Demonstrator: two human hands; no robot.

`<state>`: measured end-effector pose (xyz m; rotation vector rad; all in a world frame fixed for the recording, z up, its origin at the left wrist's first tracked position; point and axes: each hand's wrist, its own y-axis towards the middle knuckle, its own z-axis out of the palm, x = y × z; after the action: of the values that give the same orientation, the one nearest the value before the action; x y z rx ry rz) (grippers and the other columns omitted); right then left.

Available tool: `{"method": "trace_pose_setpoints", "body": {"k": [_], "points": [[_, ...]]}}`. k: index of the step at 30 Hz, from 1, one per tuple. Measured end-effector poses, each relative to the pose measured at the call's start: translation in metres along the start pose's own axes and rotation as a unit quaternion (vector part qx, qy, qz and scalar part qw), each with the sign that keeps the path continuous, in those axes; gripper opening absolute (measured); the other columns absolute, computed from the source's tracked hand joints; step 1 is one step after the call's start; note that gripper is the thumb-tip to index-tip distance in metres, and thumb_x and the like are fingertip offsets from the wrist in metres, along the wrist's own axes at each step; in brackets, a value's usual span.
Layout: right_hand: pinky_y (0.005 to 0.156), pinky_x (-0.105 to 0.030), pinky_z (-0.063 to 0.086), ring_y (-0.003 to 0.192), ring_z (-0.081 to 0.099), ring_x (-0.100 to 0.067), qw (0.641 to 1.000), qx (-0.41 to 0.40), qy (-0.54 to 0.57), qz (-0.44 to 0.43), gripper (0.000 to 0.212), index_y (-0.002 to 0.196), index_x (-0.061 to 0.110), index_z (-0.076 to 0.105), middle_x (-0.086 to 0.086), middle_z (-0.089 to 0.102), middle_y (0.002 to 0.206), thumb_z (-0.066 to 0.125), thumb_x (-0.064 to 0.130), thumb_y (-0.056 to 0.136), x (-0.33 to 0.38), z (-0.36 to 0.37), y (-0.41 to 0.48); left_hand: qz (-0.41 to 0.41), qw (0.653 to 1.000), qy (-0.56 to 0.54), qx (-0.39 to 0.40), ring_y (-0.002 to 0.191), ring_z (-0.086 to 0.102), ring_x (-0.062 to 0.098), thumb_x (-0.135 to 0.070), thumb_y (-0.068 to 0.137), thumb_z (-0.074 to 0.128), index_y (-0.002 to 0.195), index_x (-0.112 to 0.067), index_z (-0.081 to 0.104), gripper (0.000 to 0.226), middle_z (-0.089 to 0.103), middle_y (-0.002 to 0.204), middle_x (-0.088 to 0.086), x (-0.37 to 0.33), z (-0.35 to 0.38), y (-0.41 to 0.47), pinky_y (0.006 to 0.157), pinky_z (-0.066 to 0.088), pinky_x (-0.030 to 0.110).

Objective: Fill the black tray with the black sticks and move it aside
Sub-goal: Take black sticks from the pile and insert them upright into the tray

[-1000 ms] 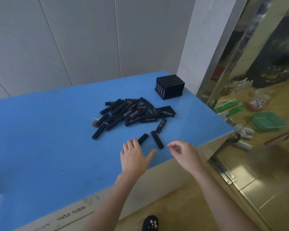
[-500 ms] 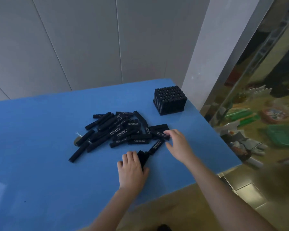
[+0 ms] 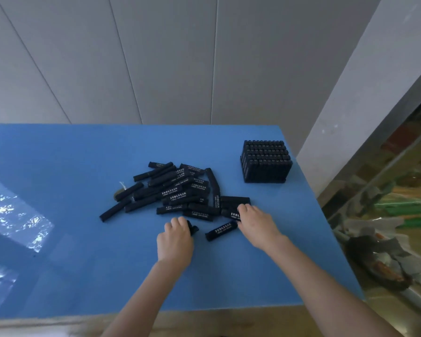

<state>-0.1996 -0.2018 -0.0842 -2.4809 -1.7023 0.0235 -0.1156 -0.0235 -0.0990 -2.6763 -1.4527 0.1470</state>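
Black sticks (image 3: 178, 193) are heaped mid-frame on the blue surface (image 3: 83, 263). The left hand (image 3: 175, 242) is just below the heap, grip curled round a couple of them with the ends poking out. The right hand (image 3: 257, 223) has fingertips on a stick at the heap's right edge, can't tell if that grip is clamped. The black tray (image 3: 265, 180) sits packed, upper right of the heap.

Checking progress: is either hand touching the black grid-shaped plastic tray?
No, the left hand and right hand are at the loose black sticks, apart from the black grid tray.
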Motion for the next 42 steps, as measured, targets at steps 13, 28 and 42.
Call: {"method": "trace_pose_setpoints", "body": {"k": [13,28,42], "points": [[0.053,-0.02,0.044,0.055,0.047,-0.011,0.691,0.119,0.712,0.045,0.01,0.09,0.014,0.047,-0.001,0.052,0.072,0.042,0.014,0.098,0.049,-0.028,-0.02,-0.22,0.775,-0.592,-0.027,0.045,0.031,0.017,-0.034,0.092,0.055,0.07,-0.012,0.036,0.036,0.037,0.061,0.002,0.029,-0.024,-0.033,0.047,0.028,0.023],[0.06,-0.025,0.046,0.057,0.049,-0.012,0.637,0.284,0.714,-0.067,0.023,0.116,0.004,0.042,-0.003,0.055,0.075,0.041,0.019,0.099,0.25,-0.038,-0.06,-0.214,0.6,-0.765,-0.093,0.043,0.019,0.01,-0.028,0.089,0.062,0.083,-0.007,0.06,0.022,0.022,0.051,-0.005,0.156,-0.06,-0.145,0.042,0.02,0.021],[0.081,-0.03,0.052,0.075,0.056,-0.012,0.677,0.263,0.676,-0.126,0.022,0.089,0.015,0.052,-0.001,0.057,0.081,0.037,0.027,0.1,0.514,-0.017,-0.112,-0.273,0.555,-0.758,-0.206,0.04,0.022,0.01,-0.018,0.088,0.063,0.06,-0.017,0.035,0.04,0.025,0.047,-0.005,0.393,-0.067,-0.281,0.038,0.023,0.019]]}}
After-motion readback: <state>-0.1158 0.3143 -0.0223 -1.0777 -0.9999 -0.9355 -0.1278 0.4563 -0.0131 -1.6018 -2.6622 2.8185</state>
